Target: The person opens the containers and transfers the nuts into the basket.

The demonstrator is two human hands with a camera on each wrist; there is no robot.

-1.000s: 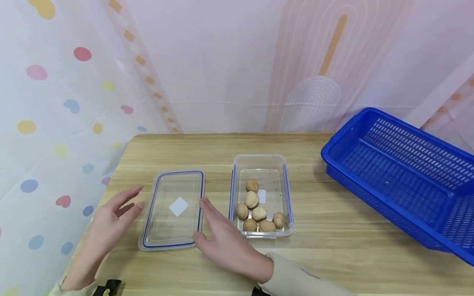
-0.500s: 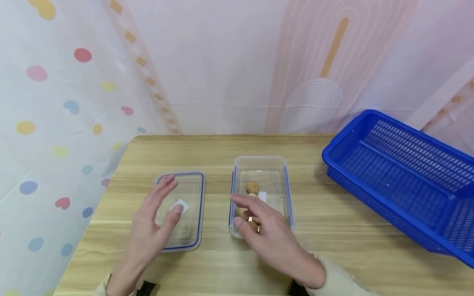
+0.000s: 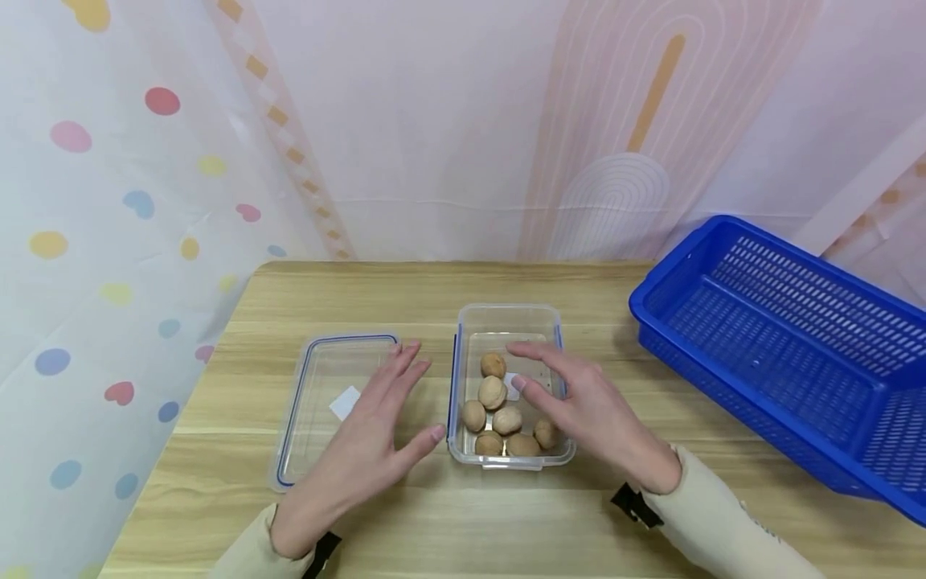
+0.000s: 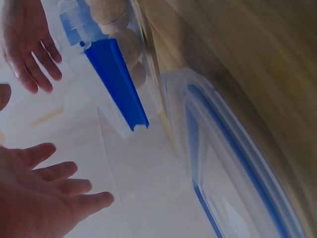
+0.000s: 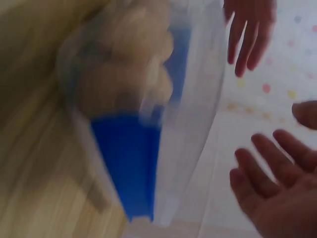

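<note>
A clear plastic container (image 3: 458, 378) with blue side latches holds several walnuts (image 3: 493, 392), most of them toward its near end. To its left lies its clear lid (image 3: 311, 418), edged with a blue seal and marked with a white square label (image 3: 345, 402). My left hand (image 3: 369, 442) hovers over the lid's right side, fingers extended and thumb pointing toward the container. Over the container's right side is my right hand (image 3: 593, 406), its fingers and thumb spread apart. Neither hand holds anything. In the left wrist view the blue latch (image 4: 116, 82) hangs down along the container's side.
A big blue perforated basket (image 3: 760, 354) stands at the right of the wooden table (image 3: 434, 289). A patterned pale curtain (image 3: 434, 129) hangs behind the table and along its left side.
Both hands have moved rightward: the left from beside the lid to over its right part, the right from the lid's right edge to the container's right side. The container and lid stay put.
</note>
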